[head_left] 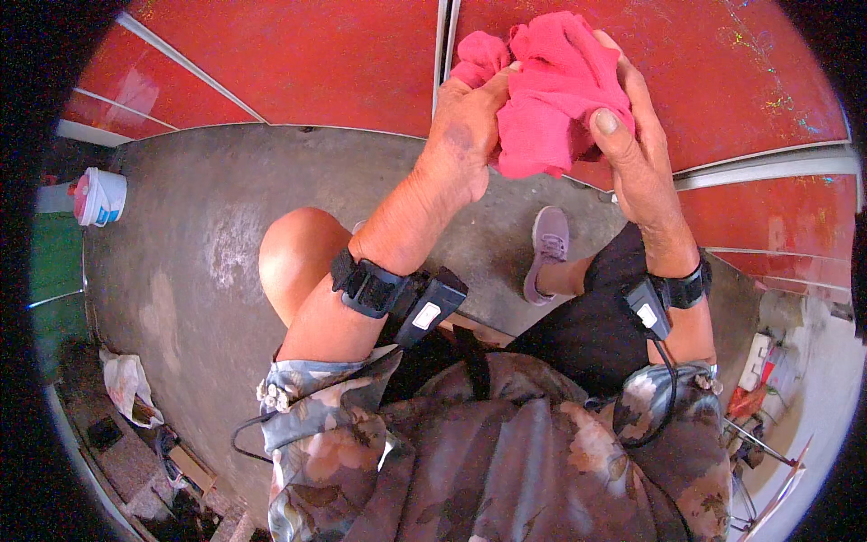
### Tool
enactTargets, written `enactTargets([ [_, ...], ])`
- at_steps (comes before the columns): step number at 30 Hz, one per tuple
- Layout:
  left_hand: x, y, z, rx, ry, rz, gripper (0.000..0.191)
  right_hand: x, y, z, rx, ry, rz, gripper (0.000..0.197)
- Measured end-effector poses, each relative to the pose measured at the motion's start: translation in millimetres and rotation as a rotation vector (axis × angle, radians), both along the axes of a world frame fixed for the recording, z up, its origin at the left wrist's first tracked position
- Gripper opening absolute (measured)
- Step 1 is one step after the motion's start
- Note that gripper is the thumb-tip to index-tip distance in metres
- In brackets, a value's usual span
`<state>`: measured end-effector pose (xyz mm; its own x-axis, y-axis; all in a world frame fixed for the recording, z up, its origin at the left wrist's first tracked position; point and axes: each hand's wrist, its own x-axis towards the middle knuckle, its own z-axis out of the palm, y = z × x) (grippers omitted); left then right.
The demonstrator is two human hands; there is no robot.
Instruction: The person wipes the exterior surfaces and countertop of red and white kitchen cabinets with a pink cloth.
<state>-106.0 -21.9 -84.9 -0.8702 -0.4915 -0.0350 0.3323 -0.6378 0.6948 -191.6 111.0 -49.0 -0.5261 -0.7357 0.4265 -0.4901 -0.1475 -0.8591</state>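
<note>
A crumpled pink cloth [555, 101] is bunched between my two hands, held up in front of red glossy panels. My left hand [471, 122] grips it from the left, and a smaller bunch of the same pink fabric sticks out above the fingers. Around its right side curls my right hand [637, 135], with the thumb pressed on the front and the fingers along the outer edge. The folds hide some of my fingertips. Each forearm wears a black strap with a small dark device, the left device [430, 311] and the right device [648, 311].
Red panels [325, 61] with pale metal trim rise ahead from the grey concrete floor [183, 271]. A white bucket [105, 196] stands at far left, a white bag [129, 386] below it. My shoe [550, 244] rests on the floor. Assorted items, including a red bag [748, 400], lie at right.
</note>
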Motion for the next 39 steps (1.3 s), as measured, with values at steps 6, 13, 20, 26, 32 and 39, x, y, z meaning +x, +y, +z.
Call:
enactTargets([
  [6,1.0,-6.1,-0.1,-0.069,-0.095,0.064,0.016,-10.1,3.0,8.8,-0.064,-0.156,-0.042,0.065],
  [13,-1.6,9.4,-2.6,-0.381,-0.039,0.052,0.03,0.5,1.5,7.7,0.185,0.234,0.059,0.073],
  [20,5.0,6.1,-0.7,-0.662,-0.172,-0.047,0.074,-1.8,7.6,-2.4,0.233,0.065,0.269,0.063],
  [26,0.6,2.4,-16.4,-0.832,-0.264,-0.07,0.078,3.1,3.6,4.3,0.306,0.187,0.121,0.034],
  [32,-8.5,2.0,-16.8,-0.77,-0.297,0.05,0.077,-10.6,3.5,8.1,0.127,0.472,-0.166,0.03],
  [39,5.6,10.1,7.9,-1.565,-0.7,-0.527,0.053,-14.0,10.1,44.1,-0.352,1.055,-0.672,0.034],
])
